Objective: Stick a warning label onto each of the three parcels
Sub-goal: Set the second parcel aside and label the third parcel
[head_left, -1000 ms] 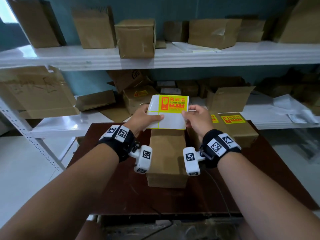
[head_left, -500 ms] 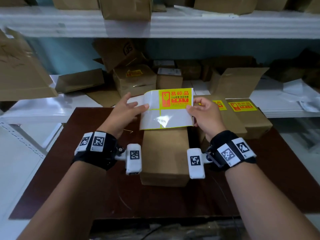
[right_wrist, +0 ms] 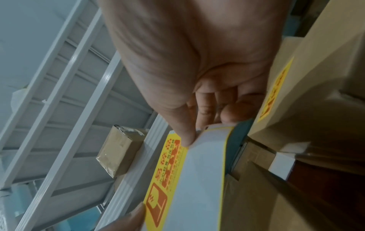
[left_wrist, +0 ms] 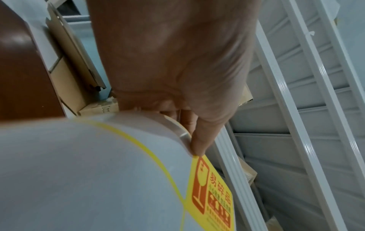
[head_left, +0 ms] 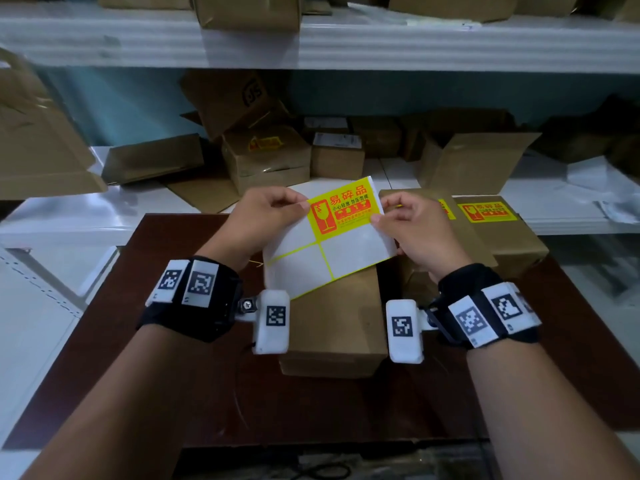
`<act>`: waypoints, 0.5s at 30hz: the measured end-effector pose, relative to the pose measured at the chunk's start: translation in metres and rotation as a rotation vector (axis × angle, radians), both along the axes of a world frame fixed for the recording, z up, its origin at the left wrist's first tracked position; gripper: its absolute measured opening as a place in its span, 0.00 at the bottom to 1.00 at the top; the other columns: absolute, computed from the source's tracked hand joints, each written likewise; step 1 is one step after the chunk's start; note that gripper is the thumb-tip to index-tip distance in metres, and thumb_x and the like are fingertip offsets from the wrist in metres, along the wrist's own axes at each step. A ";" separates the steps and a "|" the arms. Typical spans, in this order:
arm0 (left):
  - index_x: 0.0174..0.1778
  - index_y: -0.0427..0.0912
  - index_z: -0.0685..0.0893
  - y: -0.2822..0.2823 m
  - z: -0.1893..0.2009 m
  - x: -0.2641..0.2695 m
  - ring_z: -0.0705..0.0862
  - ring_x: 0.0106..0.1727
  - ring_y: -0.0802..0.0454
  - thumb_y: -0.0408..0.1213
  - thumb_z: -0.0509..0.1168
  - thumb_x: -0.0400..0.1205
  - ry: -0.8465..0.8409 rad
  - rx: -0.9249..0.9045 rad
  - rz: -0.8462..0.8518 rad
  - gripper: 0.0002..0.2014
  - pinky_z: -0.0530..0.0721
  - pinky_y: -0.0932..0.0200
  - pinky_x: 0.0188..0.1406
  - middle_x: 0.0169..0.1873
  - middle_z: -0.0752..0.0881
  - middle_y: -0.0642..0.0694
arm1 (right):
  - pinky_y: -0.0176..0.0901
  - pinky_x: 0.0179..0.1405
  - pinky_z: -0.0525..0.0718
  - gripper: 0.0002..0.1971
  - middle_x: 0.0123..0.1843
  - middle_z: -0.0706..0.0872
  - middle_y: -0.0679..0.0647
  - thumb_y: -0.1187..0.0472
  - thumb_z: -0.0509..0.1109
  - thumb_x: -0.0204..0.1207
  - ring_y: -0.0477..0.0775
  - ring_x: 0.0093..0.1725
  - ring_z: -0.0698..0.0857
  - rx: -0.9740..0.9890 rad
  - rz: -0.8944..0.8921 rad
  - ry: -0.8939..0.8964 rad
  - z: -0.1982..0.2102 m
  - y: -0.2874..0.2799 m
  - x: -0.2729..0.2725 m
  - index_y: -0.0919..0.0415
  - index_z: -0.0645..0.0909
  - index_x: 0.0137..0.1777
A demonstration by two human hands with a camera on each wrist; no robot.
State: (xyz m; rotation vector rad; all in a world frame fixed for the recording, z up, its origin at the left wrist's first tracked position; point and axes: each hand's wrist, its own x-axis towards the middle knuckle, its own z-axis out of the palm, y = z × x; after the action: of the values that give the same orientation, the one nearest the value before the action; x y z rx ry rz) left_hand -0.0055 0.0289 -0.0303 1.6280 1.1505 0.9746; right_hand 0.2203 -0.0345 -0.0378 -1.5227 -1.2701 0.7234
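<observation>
Now that your left hand (head_left: 266, 216) has moved from resting loosely open at the backing sheet (head_left: 329, 258) to pinching the last warning label (head_left: 341, 211), while your right hand (head_left: 412, 230) still grips the sheet above the unlabelled parcel (head_left: 332, 327), peeling can begin.

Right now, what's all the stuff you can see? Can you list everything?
Label sheet: one, white backing with yellow lines, held above the middle parcel.
Label: one left on the sheet, yellow with red print, top right corner.
Parcels: three, brown, on the table; middle parcel shows no label, the two right parcels each carry a yellow one.
Table: one, dark brown.
Shelves: white, behind the table.
Boxes: many, brown, piled on the shelves.
Wrist cameras: two, white.
Left hand: pinches the sheet's left edge.
Right hand: pinches the sheet's right edge.
</observation>
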 end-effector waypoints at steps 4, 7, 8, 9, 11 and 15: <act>0.47 0.39 0.92 -0.003 0.004 -0.001 0.83 0.41 0.59 0.37 0.74 0.80 -0.024 -0.040 0.033 0.05 0.80 0.64 0.47 0.42 0.90 0.45 | 0.42 0.40 0.80 0.07 0.40 0.90 0.43 0.60 0.77 0.75 0.38 0.34 0.82 0.069 -0.103 -0.153 0.008 -0.002 0.010 0.45 0.84 0.44; 0.46 0.38 0.92 -0.006 0.006 0.000 0.84 0.42 0.56 0.39 0.76 0.78 -0.052 -0.059 0.063 0.08 0.80 0.58 0.47 0.44 0.92 0.38 | 0.40 0.44 0.77 0.05 0.46 0.88 0.39 0.54 0.76 0.75 0.43 0.41 0.83 0.092 -0.179 -0.462 0.016 -0.006 0.010 0.43 0.84 0.47; 0.46 0.37 0.92 -0.006 0.007 0.000 0.85 0.41 0.55 0.40 0.77 0.77 -0.064 -0.064 0.075 0.09 0.81 0.58 0.46 0.45 0.92 0.37 | 0.40 0.44 0.76 0.04 0.48 0.88 0.38 0.52 0.75 0.75 0.43 0.43 0.83 0.100 -0.176 -0.542 0.019 -0.008 0.007 0.43 0.85 0.49; 0.45 0.36 0.92 -0.007 0.007 -0.001 0.85 0.40 0.56 0.40 0.78 0.76 -0.071 -0.069 0.086 0.10 0.81 0.60 0.43 0.44 0.92 0.38 | 0.39 0.43 0.75 0.05 0.48 0.88 0.38 0.51 0.74 0.76 0.42 0.42 0.83 0.110 -0.161 -0.580 0.021 -0.011 0.003 0.43 0.86 0.50; 0.44 0.36 0.92 -0.008 0.009 -0.001 0.85 0.36 0.59 0.40 0.77 0.77 -0.084 -0.086 0.090 0.10 0.81 0.65 0.38 0.37 0.92 0.44 | 0.36 0.39 0.74 0.04 0.45 0.89 0.37 0.51 0.75 0.76 0.37 0.38 0.81 0.132 -0.109 -0.558 0.023 -0.011 -0.004 0.45 0.88 0.49; 0.42 0.38 0.91 -0.013 0.011 0.003 0.85 0.34 0.60 0.41 0.76 0.78 -0.101 -0.130 0.050 0.09 0.82 0.65 0.38 0.34 0.91 0.49 | 0.43 0.45 0.84 0.03 0.37 0.87 0.35 0.53 0.77 0.74 0.39 0.39 0.84 0.157 -0.027 -0.484 0.023 -0.008 -0.018 0.47 0.90 0.46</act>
State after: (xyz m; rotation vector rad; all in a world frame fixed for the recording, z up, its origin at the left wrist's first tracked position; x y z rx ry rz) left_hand -0.0021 0.0154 -0.0191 1.4372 1.1655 0.9820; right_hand 0.2027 -0.0425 -0.0148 -1.6348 -1.6143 0.2302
